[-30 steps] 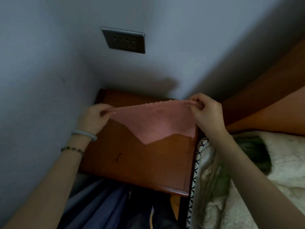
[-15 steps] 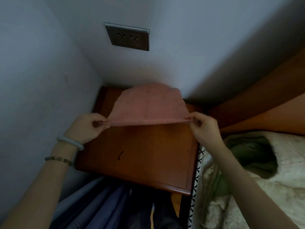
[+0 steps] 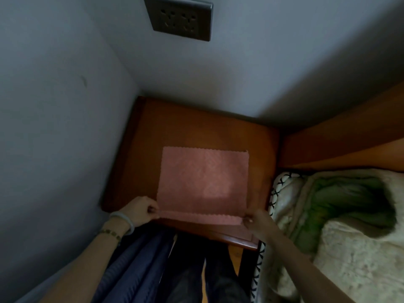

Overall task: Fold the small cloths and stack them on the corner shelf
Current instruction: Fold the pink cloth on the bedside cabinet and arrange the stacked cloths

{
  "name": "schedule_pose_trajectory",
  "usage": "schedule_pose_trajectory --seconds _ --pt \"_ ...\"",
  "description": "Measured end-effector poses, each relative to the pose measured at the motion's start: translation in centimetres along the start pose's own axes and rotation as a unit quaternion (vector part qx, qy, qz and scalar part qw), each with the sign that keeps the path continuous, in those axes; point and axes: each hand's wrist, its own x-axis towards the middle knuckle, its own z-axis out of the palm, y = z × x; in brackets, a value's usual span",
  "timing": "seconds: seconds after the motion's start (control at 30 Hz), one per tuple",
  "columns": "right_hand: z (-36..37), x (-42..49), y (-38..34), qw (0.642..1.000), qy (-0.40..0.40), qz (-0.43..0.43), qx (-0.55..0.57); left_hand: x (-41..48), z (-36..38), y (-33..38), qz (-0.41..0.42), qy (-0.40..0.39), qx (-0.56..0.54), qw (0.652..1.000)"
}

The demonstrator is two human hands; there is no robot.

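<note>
pink cloth (image 3: 203, 182) flat on shelf (image 3: 196, 127); left hand (image 3: 140, 212), right hand (image 3: 259, 223) pinch near corners.

Your view is dim, soft; light pools on the cloth (image 3: 203, 182), shadow covers the wall (image 3: 328, 73) at two o'clock

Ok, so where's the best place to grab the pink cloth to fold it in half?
Take the pink cloth by its two near corners, coming from the front. It lies flat on the corner shelf with walls behind and left, and only the near edge reaches the front lip. The left hand and right hand pinch there.
</note>
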Motion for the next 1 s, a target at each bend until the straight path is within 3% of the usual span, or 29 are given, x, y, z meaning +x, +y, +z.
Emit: schedule_pose_trajectory --seconds 0.13,0.23,0.33,0.6,0.9,1.0 --pt "-2.0 2.3 -1.0 0.960 0.168 0.065 0.213 1.3 -1.6 1.2 -0.022 0.170 -0.155 0.973" --pt "-4.1 5.3 -2.0 0.936 0.246 0.068 0.242 3.3 -3.0 3.2 -0.037 0.263 -0.278 0.923" --pt "-5.6 8.5 -2.8 0.926 0.290 0.078 0.231 5.7 -4.1 4.9 -0.066 0.331 -0.311 0.889" --pt "-6.7 13.0 -3.3 0.922 0.299 0.093 0.230 10.5 -5.4 4.9 -0.111 0.395 -0.293 0.864" --pt "-7.3 14.0 -3.2 0.910 0.324 0.077 0.247 11.7 -5.8 5.1 -0.107 0.422 -0.278 0.856" --pt "-6.8 14.2 -3.5 0.918 0.346 0.042 0.187 11.9 -5.7 5.8 -0.076 0.460 -0.239 0.852"
